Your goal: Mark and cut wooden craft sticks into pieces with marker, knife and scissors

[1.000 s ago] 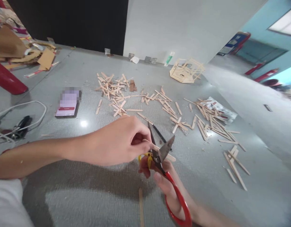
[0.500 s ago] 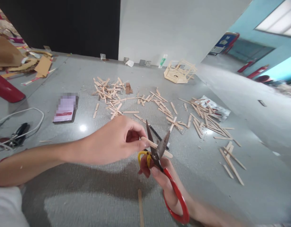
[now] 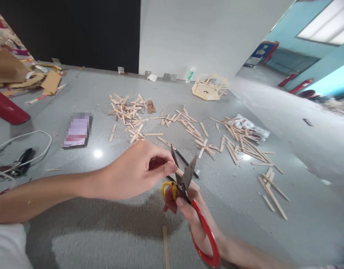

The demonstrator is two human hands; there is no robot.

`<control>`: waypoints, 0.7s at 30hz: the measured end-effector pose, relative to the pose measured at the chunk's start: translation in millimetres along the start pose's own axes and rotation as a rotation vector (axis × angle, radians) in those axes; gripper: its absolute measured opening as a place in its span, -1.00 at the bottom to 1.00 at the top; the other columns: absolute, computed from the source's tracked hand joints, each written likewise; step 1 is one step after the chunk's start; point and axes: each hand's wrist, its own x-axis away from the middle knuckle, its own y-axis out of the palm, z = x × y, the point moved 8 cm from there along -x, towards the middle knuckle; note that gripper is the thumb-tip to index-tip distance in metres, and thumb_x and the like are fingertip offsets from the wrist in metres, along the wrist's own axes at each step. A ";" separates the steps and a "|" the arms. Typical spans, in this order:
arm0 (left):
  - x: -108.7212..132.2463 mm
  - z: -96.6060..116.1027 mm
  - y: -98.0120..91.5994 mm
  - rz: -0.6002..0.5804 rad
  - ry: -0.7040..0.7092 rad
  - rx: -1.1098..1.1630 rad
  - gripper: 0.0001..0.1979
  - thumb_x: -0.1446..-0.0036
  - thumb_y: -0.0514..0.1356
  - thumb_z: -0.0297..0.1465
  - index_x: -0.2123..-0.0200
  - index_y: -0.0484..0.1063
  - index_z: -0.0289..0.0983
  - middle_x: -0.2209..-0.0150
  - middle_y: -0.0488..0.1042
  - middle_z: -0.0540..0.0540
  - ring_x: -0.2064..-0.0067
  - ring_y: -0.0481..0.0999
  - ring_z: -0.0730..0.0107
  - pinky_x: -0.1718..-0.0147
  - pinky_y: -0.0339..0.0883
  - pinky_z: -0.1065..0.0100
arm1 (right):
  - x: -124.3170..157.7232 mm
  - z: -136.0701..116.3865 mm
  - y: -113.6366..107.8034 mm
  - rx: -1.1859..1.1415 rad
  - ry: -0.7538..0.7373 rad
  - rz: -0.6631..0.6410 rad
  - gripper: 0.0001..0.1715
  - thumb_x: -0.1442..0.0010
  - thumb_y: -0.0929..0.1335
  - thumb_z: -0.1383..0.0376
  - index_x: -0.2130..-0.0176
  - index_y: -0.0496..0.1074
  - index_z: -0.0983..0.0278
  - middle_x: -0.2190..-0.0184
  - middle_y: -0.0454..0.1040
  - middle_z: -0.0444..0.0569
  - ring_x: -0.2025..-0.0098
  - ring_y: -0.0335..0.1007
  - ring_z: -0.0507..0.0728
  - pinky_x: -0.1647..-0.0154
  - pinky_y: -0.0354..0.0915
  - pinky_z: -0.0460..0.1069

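My left hand (image 3: 141,170) pinches a wooden popsicle stick (image 3: 179,172) between thumb and fingers. The stick passes between the parted blades of a pair of scissors (image 3: 189,172), and its far end shows beyond them. My right hand (image 3: 190,215) grips the scissors by their handles, one red and one yellow, with the blades pointing up and away from me. Under the hands lies a dark pen-like tool (image 3: 187,160), partly hidden. A single popsicle stick (image 3: 166,246) lies on the grey table in front of me.
Heaps of popsicle sticks (image 3: 125,108) lie across the table, more of them (image 3: 244,144) by a plastic packet (image 3: 253,129) at right. A stick-built frame (image 3: 209,89) and glue tube (image 3: 190,74) stand at the back. Left are a phone (image 3: 77,129), a white cable (image 3: 46,133) and cardboard (image 3: 51,80).
The held stick has drawn back slightly to the left, so less of it shows beyond the blades. Both hands stay nearly in place and the scissor blades remain apart.
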 end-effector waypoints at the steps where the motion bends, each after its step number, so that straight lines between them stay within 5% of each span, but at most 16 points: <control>1: -0.1 -0.2 0.2 0.002 0.000 0.002 -0.73 -0.35 0.17 -0.36 0.40 0.53 -0.31 0.54 0.34 0.08 0.48 0.22 0.56 0.52 0.07 0.49 | -0.4 -1.1 0.0 0.003 -0.004 0.000 -0.66 -0.47 0.25 0.03 0.25 0.34 0.18 0.34 0.33 -0.11 0.34 0.27 0.07 0.29 0.39 0.02; 21: -0.7 3.0 3.0 0.005 0.066 -0.035 -0.70 -0.37 0.14 -0.41 0.47 0.34 -0.27 0.57 0.18 0.13 0.49 0.11 0.55 0.47 0.05 0.45 | -0.1 -2.7 2.1 0.167 0.033 -0.033 -0.58 -0.47 0.21 -0.02 0.25 0.36 0.22 0.46 0.32 -0.13 0.43 0.24 0.07 0.40 0.25 0.02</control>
